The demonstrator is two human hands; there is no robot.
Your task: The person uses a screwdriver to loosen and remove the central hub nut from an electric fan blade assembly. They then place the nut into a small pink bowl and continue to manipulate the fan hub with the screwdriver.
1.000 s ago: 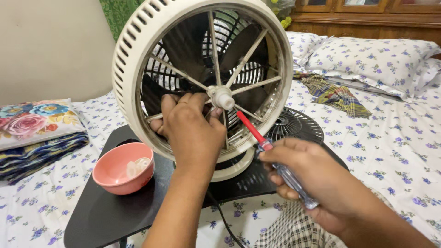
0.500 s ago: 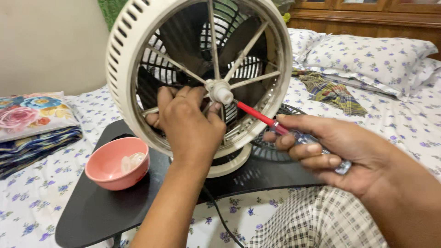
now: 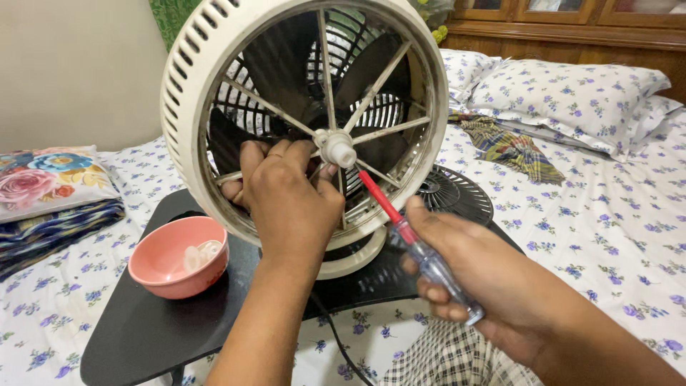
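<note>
The fan (image 3: 307, 129) is standing upright on the black tabletop (image 3: 143, 329), rear guard facing the camera. The left hand (image 3: 289, 200) is reaching through the guard spokes just left of the fan hub (image 3: 337, 149), fingers curled around a spoke and bracing the frame. The right hand (image 3: 486, 279) is closing around the clear handle of a red-shafted screwdriver (image 3: 400, 229), whose tip is pointing at the hub from lower right. The step in hand appears to be working a fastener at the hub; whether the tip is seated cannot be told. A pink bowl (image 3: 179, 257) holding small pale parts is sitting left of the fan. A detached black grille (image 3: 457, 193) is lying right of the fan.
</note>
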